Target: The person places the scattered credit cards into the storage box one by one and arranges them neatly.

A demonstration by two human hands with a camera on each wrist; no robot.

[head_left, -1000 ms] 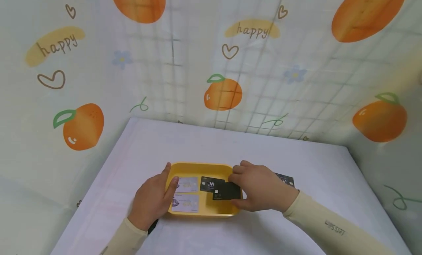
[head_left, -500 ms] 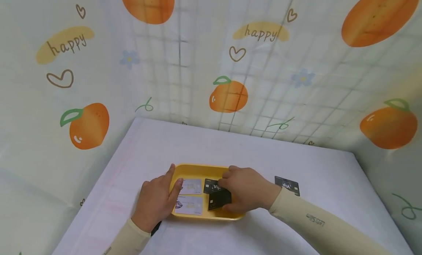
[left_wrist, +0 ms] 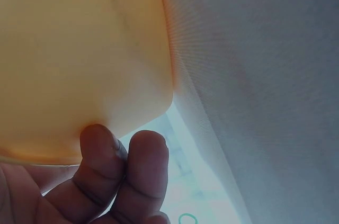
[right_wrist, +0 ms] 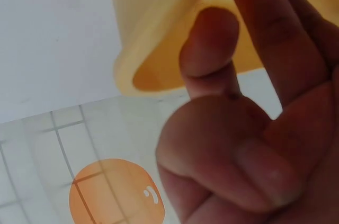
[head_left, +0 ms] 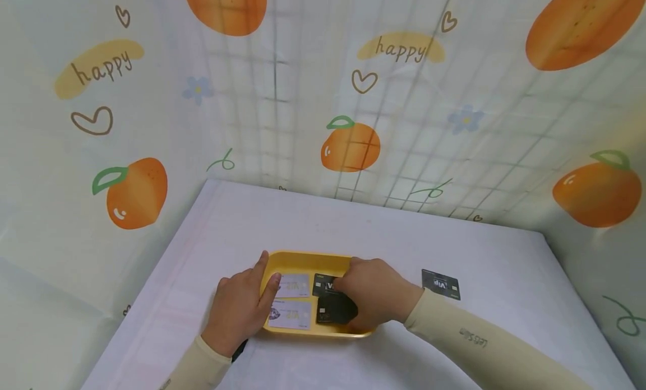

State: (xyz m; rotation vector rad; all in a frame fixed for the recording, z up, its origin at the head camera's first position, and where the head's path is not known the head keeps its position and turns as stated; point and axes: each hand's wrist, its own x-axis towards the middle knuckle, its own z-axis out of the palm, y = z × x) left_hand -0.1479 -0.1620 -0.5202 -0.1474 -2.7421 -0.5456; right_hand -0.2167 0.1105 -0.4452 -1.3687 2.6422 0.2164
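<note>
A shallow yellow tray (head_left: 308, 260) is on the table, tilted little if at all. My left hand (head_left: 234, 314) grips its left side, thumb over the rim; in the left wrist view curled fingers (left_wrist: 147, 163) sit against the tray's outside. Inside the tray, my right hand (head_left: 379, 293) holds a black VIP card (head_left: 330, 310) by its right part, low over the tray floor. Above that card is another black card (head_left: 321, 284), partly covered by the right fingers. Two pale cards, an upper one (head_left: 296, 285) and a lower one (head_left: 291, 315), lie in the tray's left half.
Another black VIP card (head_left: 441, 284) lies on the white table (head_left: 363, 227), right of the tray. A dark object (head_left: 239, 351) shows partly beneath my left wrist. Behind the table hangs a printed cloth (head_left: 292, 138) with orange fruit.
My right hand has moved left and down into the tray with the black card, which now sits below the other black card. The left hand keeps its place on the tray.
</note>
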